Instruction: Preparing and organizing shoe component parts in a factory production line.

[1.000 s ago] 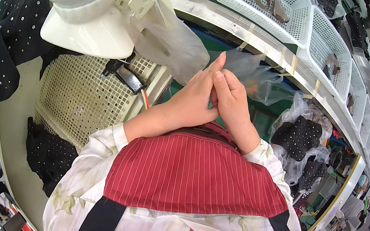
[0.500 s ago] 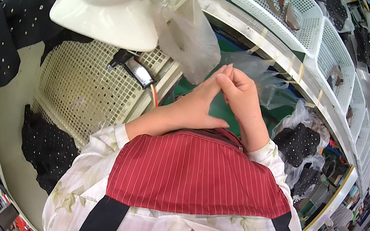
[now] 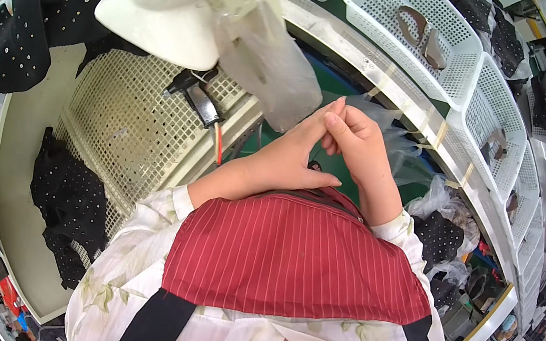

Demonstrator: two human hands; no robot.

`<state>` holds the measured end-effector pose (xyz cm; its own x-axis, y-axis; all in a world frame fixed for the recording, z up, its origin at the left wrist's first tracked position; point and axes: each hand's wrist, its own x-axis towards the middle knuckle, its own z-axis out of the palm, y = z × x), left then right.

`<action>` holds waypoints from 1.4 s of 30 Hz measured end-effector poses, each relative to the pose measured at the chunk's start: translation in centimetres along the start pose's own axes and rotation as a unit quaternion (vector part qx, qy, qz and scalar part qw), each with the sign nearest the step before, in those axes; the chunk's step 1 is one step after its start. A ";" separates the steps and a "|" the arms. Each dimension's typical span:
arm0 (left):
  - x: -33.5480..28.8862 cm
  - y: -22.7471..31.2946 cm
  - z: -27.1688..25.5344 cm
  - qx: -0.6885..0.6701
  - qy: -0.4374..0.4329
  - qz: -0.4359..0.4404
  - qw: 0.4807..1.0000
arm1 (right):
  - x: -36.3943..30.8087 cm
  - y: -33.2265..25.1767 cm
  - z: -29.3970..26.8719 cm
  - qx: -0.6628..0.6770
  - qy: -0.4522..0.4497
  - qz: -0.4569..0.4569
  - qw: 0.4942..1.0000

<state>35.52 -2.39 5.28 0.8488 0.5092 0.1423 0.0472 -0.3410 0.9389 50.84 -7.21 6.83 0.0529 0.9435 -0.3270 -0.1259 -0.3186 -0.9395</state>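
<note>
In front of my waist both hands meet. My left hand (image 3: pixel 294 154) has its fingers stretched out and its thumb held apart, near the top of a red pinstriped bag (image 3: pixel 301 262) with a dark zip, worn across my body on black straps. The bent fingers and thumb of my right hand (image 3: pixel 363 142) close around the left fingertips. Whether anything small lies between them I cannot make out. Just beyond the fingers hangs a cloudy plastic bag (image 3: pixel 271 76), fixed beside a white hooded machine part (image 3: pixel 160 22).
A beige perforated tray (image 3: pixel 130 118) on the left holds a black switch-like part (image 3: pixel 199 102) with wires and black studded fabric (image 3: pixel 70 198). White baskets (image 3: pixel 438 90) line a metal rail (image 3: pixel 376 69) at the far right. Plastic-wrapped dark fabric (image 3: pixel 437 235) lies right of my arm.
The view has shifted slightly, so the machine, tray and baskets sit a little differently in the picture. My hands keep nearly the same pose, fingertips still touching.
</note>
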 end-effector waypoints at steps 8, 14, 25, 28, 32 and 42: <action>3.0 0.8 4.1 -0.113 -0.062 -0.091 0.987 | -2.5 1.5 -5.0 0.031 0.006 -0.060 0.998; 5.2 2.1 7.3 -0.159 -0.080 -0.041 0.983 | -4.9 2.6 -7.5 -0.134 0.149 -0.261 0.944; 6.9 3.4 11.3 -0.210 -0.183 -0.090 0.956 | -7.8 4.1 -13.6 -0.325 0.314 -0.379 0.808; 7.0 4.2 11.2 -0.217 -0.190 -0.139 0.947 | -8.4 5.0 -16.8 -0.201 0.405 -0.266 0.852; 7.2 4.4 11.5 -0.368 -0.161 -0.208 0.892 | -10.2 4.7 -18.7 -0.148 0.367 -0.293 0.871; 8.0 3.6 12.6 -0.519 -0.068 -0.204 0.827 | -12.5 5.3 -16.6 -0.137 0.230 -0.287 0.920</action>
<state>49.09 -9.54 5.85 0.9282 0.2971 -0.2239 -0.0727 0.7352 0.6740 65.94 -22.18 4.28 0.4549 0.8448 0.2816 0.3053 0.1491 -0.9405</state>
